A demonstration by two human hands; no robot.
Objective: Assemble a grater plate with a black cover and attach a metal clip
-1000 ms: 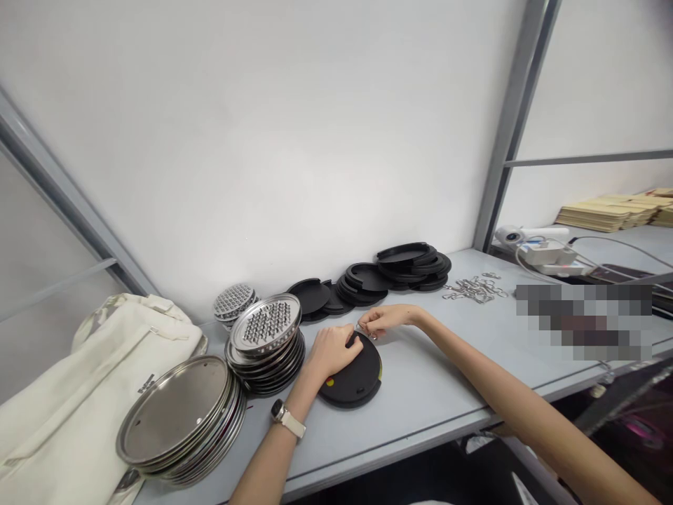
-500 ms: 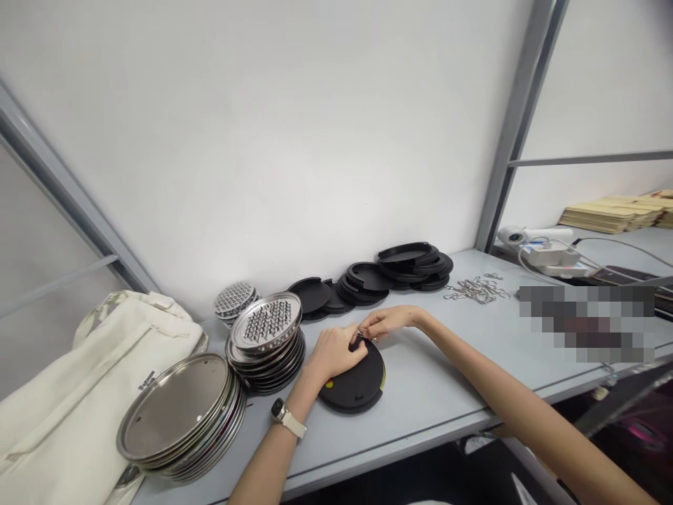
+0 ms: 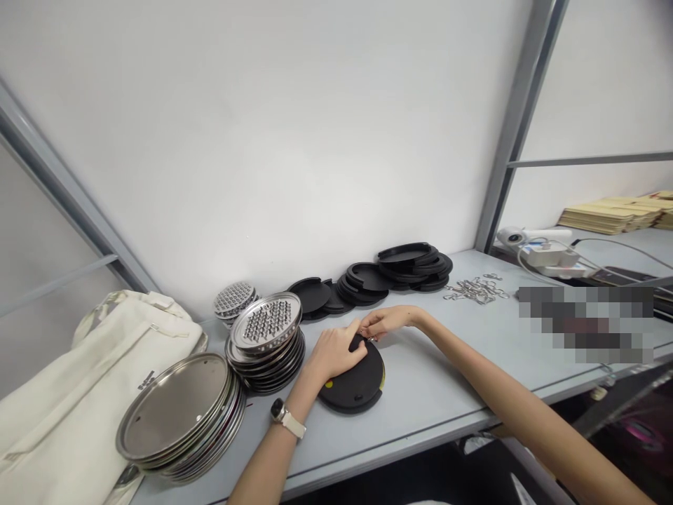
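Note:
A round black disc (image 3: 351, 387) with a small hole near its front edge and a bit of yellow at its sides lies on the table. My left hand (image 3: 334, 352), a watch on its wrist, is closed on the disc's far left part, thumb across the top. At the disc's far edge my right hand (image 3: 388, 320) pinches a small silver metal clip (image 3: 371, 339), mostly covered by the fingers. Both hands' fingertips nearly meet there. Whether the clip passes through the disc I cannot tell.
Left of the disc stand stacks of metal graters (image 3: 267, 322) and round metal plates (image 3: 179, 407), beside a cream bag (image 3: 68, 400). Black round holders (image 3: 407, 256) are piled along the wall. Several metal clips (image 3: 476, 289) lie at right, near a white device with cables (image 3: 557, 256).
The fingers of my right hand have shifted slightly at the disc's far edge, and the metal there shows a little differently. The disc and my left hand stay almost in place.

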